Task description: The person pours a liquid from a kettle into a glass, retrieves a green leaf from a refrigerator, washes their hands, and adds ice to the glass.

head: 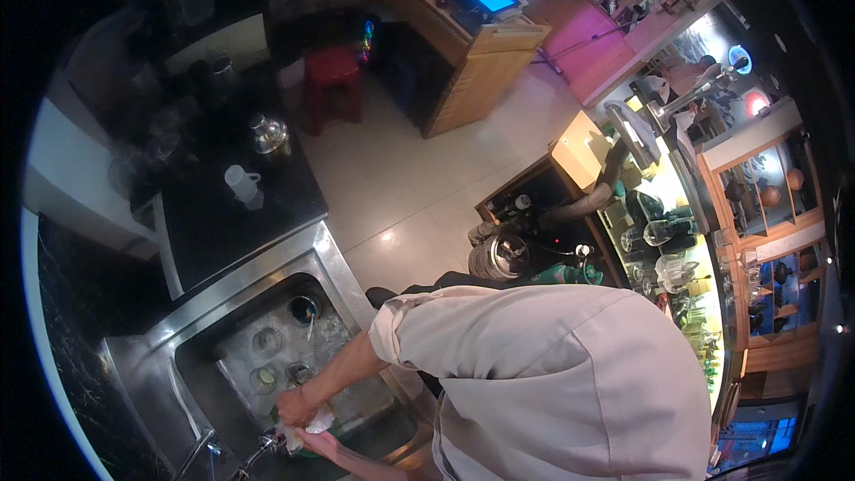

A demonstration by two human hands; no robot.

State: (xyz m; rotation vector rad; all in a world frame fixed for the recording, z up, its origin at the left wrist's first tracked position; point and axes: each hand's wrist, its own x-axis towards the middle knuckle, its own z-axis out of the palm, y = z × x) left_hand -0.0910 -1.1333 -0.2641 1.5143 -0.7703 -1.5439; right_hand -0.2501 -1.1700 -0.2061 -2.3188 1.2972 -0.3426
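My right hand (298,407) reaches down into a stainless-steel sink (407,437), fingers curled around a pale, crumpled item (320,421), perhaps a cloth. Just below it, my left hand (316,442) is blurred and presses against the same pale item. A bit of green shows around the hands; what it belongs to is hidden. Close by is a chrome tap (268,441). Wet glasses stand in the sink: one with a citrus slice (264,378), a clear glass (267,342), and a dark-looking cup (304,310) holding a thin stick.
A black counter (220,240) beside the sink bears a white mug (240,179) and a metal shaker-like vessel (268,133). A red stool (332,83) and wooden desk (461,87) stand beyond. Behind my arm are a metal keg (493,257) and a lit bar shelf with glassware (671,270).
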